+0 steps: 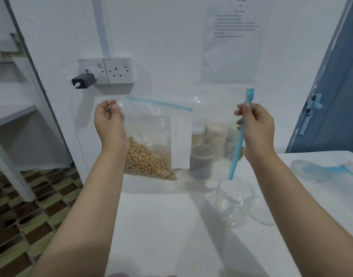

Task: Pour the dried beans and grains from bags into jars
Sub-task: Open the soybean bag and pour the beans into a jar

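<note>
So your left hand pinches the bean bag by its corner, right hand grips what looks like its blue seal strip above the empty jar.

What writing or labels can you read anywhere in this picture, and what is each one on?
None can be read.
Paper sheet on the wall: several printed lines, too blurred to read.
White label on the bag of beans: faint marks, too small to read.
Wall socket: no readable marking.

text: none legible | wall sheet: printed lines, blurred | bag label: unreadable
</note>
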`<state>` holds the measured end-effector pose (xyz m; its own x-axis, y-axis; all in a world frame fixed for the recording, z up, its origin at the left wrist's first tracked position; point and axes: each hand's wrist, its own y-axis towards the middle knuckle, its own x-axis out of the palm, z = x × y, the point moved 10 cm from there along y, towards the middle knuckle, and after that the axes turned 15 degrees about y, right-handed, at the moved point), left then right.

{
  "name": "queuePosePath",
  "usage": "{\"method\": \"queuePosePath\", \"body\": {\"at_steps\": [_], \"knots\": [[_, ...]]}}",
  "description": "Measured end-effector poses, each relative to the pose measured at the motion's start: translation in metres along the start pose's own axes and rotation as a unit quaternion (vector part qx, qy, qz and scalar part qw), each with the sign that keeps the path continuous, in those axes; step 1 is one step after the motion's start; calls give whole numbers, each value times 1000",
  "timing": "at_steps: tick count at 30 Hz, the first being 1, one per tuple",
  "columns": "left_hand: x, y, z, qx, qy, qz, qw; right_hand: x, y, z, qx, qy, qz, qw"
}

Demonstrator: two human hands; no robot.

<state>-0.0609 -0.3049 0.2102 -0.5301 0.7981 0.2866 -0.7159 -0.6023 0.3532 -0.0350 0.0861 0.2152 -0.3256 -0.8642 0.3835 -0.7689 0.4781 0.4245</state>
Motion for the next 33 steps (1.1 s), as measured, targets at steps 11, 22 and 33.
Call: {"method": "queuePosePath", "body": {"at_steps": [11,22,33], "knots": [[18,-7,25,50,5,-9,999,-27,-5,-5,-19,43,36,998],[34,-20,33,78,-12,-19,997,-47,-3,19,14,53,36,998],[40,-26,36,81,-5,-18,997,-50,1,27,29,68,38,997]]}}
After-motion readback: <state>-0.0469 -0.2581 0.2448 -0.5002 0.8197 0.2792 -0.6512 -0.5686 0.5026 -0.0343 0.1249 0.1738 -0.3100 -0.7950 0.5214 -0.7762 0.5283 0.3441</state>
